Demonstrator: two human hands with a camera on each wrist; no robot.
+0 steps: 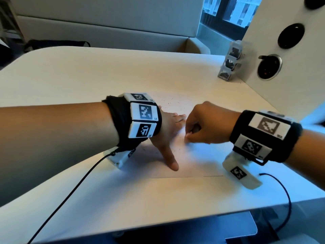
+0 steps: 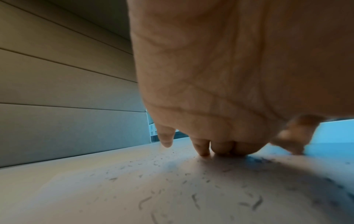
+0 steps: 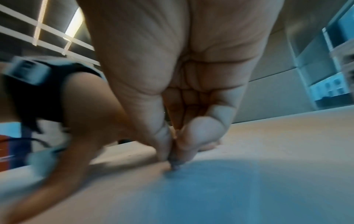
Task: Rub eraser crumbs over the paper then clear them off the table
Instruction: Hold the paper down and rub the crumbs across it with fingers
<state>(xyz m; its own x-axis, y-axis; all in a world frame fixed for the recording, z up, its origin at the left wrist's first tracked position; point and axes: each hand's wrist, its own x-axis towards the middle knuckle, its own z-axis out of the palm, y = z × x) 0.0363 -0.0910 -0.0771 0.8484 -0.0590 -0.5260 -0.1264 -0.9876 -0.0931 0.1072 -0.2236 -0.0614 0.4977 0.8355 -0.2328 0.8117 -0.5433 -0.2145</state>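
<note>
A white sheet of paper (image 1: 193, 164) lies on the pale table (image 1: 88, 76). My left hand (image 1: 168, 131) rests flat on the sheet with straight, spread fingers (image 2: 203, 145) and the thumb pointing toward me. Just to its right, my right hand (image 1: 188, 136) has its fingers curled and pinches a small grey eraser (image 3: 175, 164) between thumb and fingertips, its tip pressed on the paper. In the head view the eraser is hidden by the fingers. Dark eraser crumbs (image 1: 173, 103) are scattered beyond the hands, and more crumbs (image 2: 193, 198) lie under the left palm.
A stack of clear plastic boxes (image 1: 230, 62) stands at the far right, against a white panel with round sockets (image 1: 270, 67). Black cables (image 1: 70, 191) trail from both wrists across the table's near edge (image 1: 158, 224). A pale sofa stands behind the table.
</note>
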